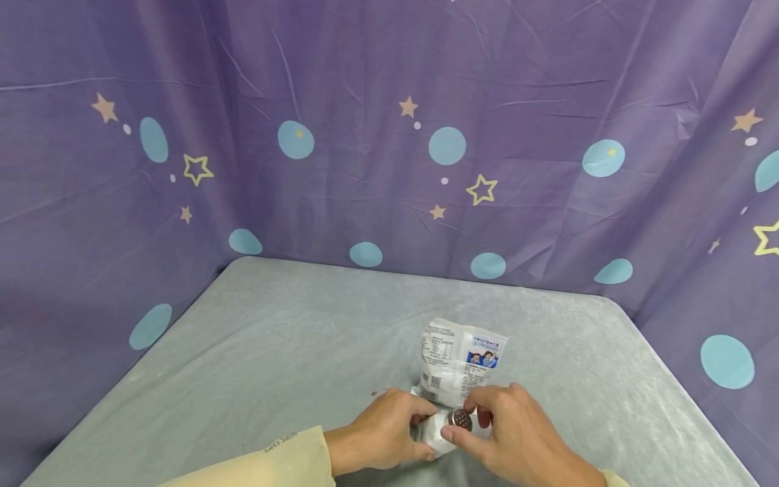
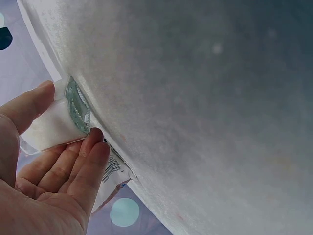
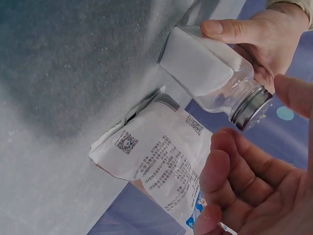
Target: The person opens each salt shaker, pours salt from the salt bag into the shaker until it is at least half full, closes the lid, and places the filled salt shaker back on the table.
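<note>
A glass shaker [image 1: 437, 430] with white grains inside and a perforated metal cap [image 3: 252, 107] stands on the cloth near the front. My left hand [image 1: 389, 427] grips its body between thumb and fingers, as the left wrist view also shows, with the ridged glass base [image 2: 78, 107] facing that camera. Around the cap hover the thumb and fingers of my right hand [image 1: 517, 429]. In the right wrist view a small gap shows between those fingertips and the cap. Just behind the shaker is a white printed packet [image 1: 453, 365], standing up.
A pale grey-green cloth [image 1: 292, 338] covers the table. Purple curtains [image 1: 365, 101] with stars and blue dots rise behind the far edge and along the sides. A tiny red mark [image 1: 374, 393] lies left of the packet.
</note>
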{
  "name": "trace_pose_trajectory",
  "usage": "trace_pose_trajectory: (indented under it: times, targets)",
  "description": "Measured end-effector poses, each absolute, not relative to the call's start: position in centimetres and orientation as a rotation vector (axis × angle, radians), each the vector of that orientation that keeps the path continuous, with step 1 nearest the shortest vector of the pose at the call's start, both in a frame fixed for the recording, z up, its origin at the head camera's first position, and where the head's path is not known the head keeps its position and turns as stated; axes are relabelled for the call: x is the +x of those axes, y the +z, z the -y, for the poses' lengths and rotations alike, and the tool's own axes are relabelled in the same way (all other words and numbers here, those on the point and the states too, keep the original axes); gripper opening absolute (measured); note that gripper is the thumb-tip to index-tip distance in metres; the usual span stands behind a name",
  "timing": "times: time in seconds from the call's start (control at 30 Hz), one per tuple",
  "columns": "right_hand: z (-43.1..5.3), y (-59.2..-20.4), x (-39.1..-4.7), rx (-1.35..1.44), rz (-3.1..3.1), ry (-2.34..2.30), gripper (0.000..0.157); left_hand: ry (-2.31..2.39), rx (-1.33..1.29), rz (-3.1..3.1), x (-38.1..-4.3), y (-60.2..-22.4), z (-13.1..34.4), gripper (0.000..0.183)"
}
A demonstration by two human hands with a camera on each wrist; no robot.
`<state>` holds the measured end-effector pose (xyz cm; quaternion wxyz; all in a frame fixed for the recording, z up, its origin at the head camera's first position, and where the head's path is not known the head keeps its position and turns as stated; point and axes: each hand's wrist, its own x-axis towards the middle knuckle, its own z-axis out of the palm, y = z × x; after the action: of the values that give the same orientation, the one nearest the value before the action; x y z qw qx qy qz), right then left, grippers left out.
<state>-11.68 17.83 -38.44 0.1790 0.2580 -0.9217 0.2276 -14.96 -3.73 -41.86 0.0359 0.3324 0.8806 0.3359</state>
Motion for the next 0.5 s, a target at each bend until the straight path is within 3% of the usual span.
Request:
trace_pose_trajectory:
  times: [0.27,0.5]
  targets:
    - [-18.33,-38.09,-11.56,0.860,2.546,0.565,0.038,1.009,0.989,-2.710,-14.96,-41.66,3.73,0.031]
    - [-18.41,-37.93,-11.52,0.919,2.560,0.579,0.035,1.043,0.989,-2.672,-14.94,-41.61,3.63,0.031]
